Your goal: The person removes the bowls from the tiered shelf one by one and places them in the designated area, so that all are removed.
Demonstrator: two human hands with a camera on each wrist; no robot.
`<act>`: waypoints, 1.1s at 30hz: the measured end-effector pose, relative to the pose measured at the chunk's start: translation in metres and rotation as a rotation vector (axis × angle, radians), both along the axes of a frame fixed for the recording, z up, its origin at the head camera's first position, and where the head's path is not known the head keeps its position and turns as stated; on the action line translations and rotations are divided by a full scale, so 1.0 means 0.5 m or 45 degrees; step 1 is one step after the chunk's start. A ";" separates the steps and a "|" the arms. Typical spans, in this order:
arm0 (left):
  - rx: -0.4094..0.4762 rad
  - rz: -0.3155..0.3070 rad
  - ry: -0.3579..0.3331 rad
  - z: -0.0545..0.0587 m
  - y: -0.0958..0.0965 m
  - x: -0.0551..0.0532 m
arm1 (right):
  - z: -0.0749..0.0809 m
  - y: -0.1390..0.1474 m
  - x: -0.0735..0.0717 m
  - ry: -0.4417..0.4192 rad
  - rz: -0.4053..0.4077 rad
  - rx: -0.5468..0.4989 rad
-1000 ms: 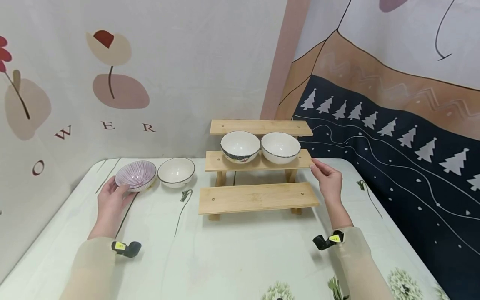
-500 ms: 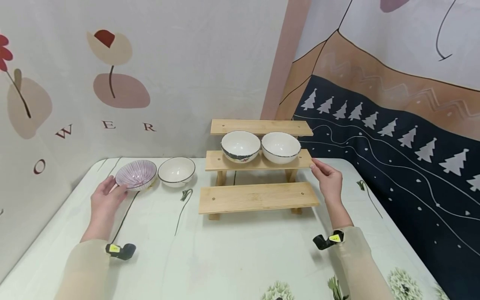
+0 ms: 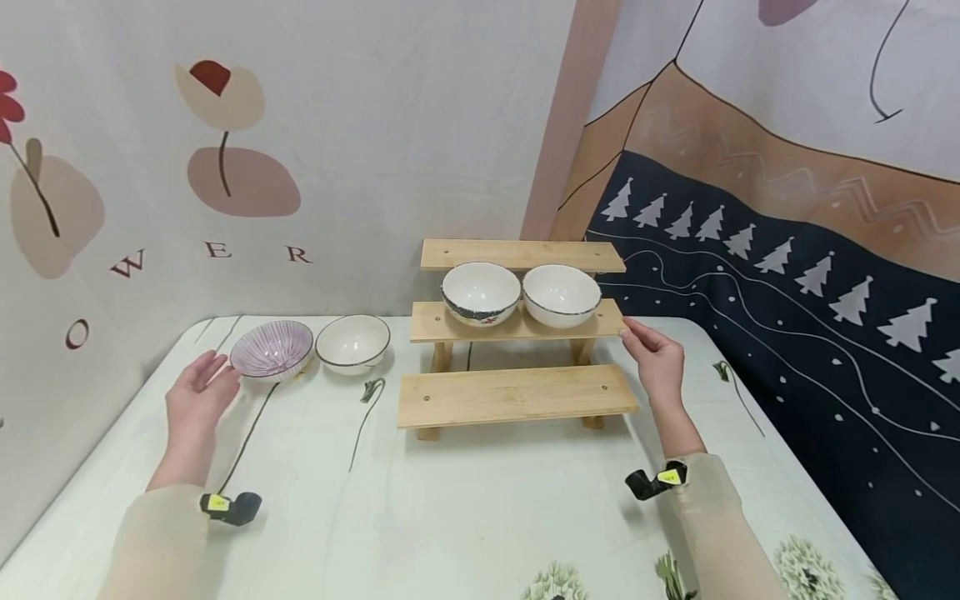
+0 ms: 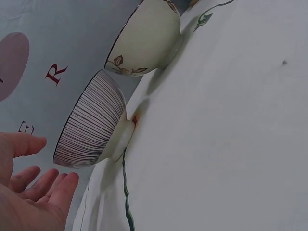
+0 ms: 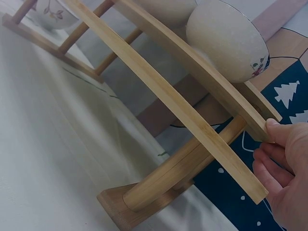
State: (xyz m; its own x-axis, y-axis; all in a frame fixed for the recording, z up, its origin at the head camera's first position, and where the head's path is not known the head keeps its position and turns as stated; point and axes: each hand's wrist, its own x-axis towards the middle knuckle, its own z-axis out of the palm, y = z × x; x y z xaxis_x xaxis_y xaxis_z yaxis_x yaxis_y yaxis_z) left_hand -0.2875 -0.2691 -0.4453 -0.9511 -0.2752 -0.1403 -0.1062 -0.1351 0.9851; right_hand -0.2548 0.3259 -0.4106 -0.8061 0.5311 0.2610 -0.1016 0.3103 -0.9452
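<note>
A purple-striped bowl [image 3: 272,350] stands upright on the table at the left. Just left of its rim is my left hand [image 3: 198,396], fingers spread and nothing in them; the left wrist view shows a gap between fingertips and bowl. Beside that bowl sits a cream bowl with a dark rim [image 3: 352,344]. My right hand [image 3: 656,358] pinches the right end of the middle board of a three-tier wooden shelf [image 3: 517,396], thumb on top in the right wrist view. On that board stand two white bowls side by side, a dark-patterned one [image 3: 481,293] and a plainer one [image 3: 562,295].
The shelf's lowest board is at the front, and its top board [image 3: 522,254] runs behind the two bowls. A pale cloth with printed flowers covers the table [image 3: 465,517]. Printed curtains [image 3: 375,150] hang close behind and along the right side.
My left hand has let go of the purple-striped bowl and drawn back to the left, its fingers opening. The bowls, the shelf and my right hand have stayed in place.
</note>
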 end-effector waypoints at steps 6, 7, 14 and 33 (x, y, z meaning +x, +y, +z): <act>-0.029 0.019 0.026 0.006 -0.003 0.000 | 0.000 0.001 0.000 -0.013 0.001 -0.006; -0.032 0.029 0.021 0.009 -0.002 -0.002 | 0.001 0.001 0.000 -0.017 0.002 -0.001; -0.057 0.081 -0.011 0.027 0.004 -0.013 | 0.003 0.000 0.000 -0.018 -0.006 -0.019; -0.028 0.057 0.124 0.083 0.032 -0.012 | 0.003 -0.001 0.002 -0.055 0.002 0.001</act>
